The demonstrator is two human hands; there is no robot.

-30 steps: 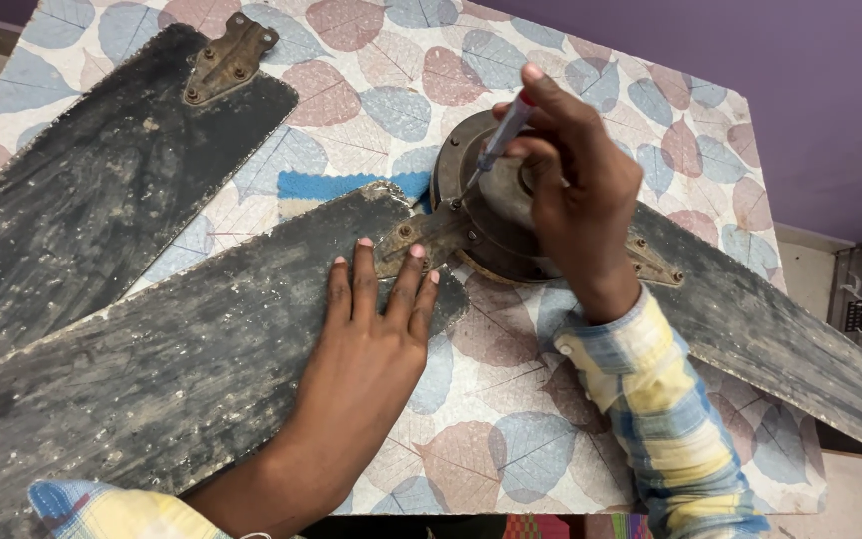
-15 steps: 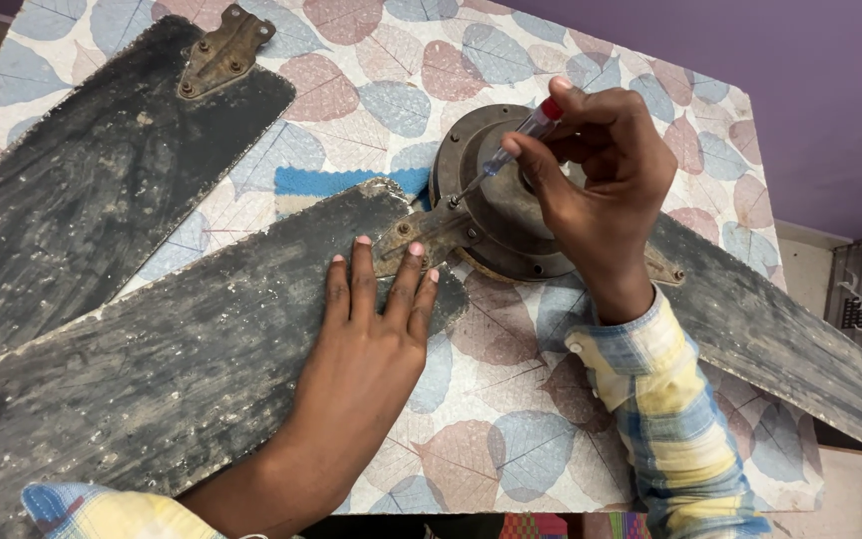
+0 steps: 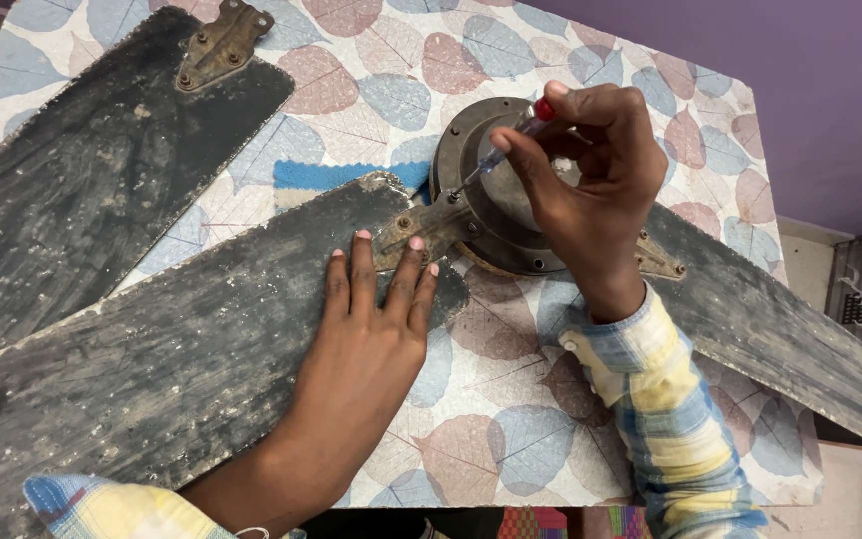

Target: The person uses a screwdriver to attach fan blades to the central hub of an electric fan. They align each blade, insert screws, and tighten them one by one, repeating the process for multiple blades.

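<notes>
My left hand [image 3: 376,319] lies flat, fingers spread, on a dirty dark fan blade [image 3: 172,369] near its rusty metal bracket [image 3: 421,230]. My right hand [image 3: 591,180] pinches a small screwdriver [image 3: 506,145] with a red cap and clear handle. Its tip touches the bracket where it meets the round metal fan motor hub [image 3: 481,200]. A second blade [image 3: 780,319] runs from the hub to the right, under my right wrist.
A loose third blade [image 3: 92,170] with its own bracket [image 3: 221,45] lies at the upper left. Everything rests on a table with a leaf-patterned cover [image 3: 511,399]. A blue cloth [image 3: 326,178] peeks out beside the hub. A purple wall stands behind.
My right hand has shifted its grip from the side of the hub to above it, tilting the screwdriver so its tip points down-left at the bracket. My left hand stays put.
</notes>
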